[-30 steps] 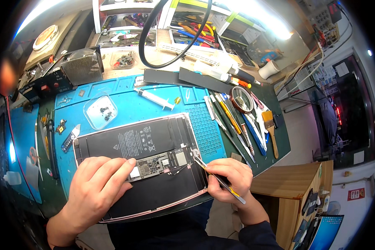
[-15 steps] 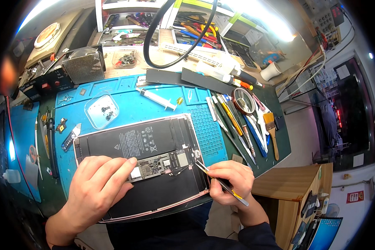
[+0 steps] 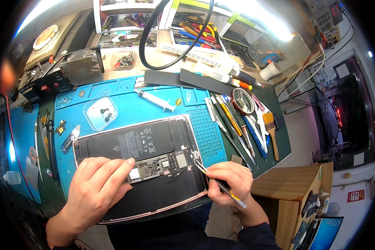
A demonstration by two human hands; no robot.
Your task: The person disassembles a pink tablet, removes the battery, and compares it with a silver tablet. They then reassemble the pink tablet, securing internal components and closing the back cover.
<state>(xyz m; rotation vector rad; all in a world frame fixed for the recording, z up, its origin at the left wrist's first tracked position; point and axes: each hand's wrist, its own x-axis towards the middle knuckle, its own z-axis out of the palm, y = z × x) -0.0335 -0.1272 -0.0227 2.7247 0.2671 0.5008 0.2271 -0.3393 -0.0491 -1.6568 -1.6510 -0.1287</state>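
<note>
An opened tablet (image 3: 108,146) lies on the blue work mat, its black battery cells exposed inside a thin pinkish frame. Along its middle runs a narrow circuit board (image 3: 148,168) with silver shields. My left hand (image 3: 98,183) is closed at the board's left end, thumb on the near edge and fingertips on the far edge. Whether the board sits raised from the tablet I cannot tell. In my right hand (image 3: 231,181) is a pair of tweezers (image 3: 230,194), pinched with its tips near small connectors at the tablet's right edge.
Beyond the tablet are a clear dish (image 3: 101,111) of small parts and a syringe (image 3: 155,100). To the right lie several pens and tools, a tape roll (image 3: 242,101) and a brush (image 3: 271,133). A black cable loop (image 3: 141,52) hangs over the bench's back.
The view has shifted very slightly. Both hands keep nearly the same places and grips, with the tweezer tips still at the tablet's right edge.
</note>
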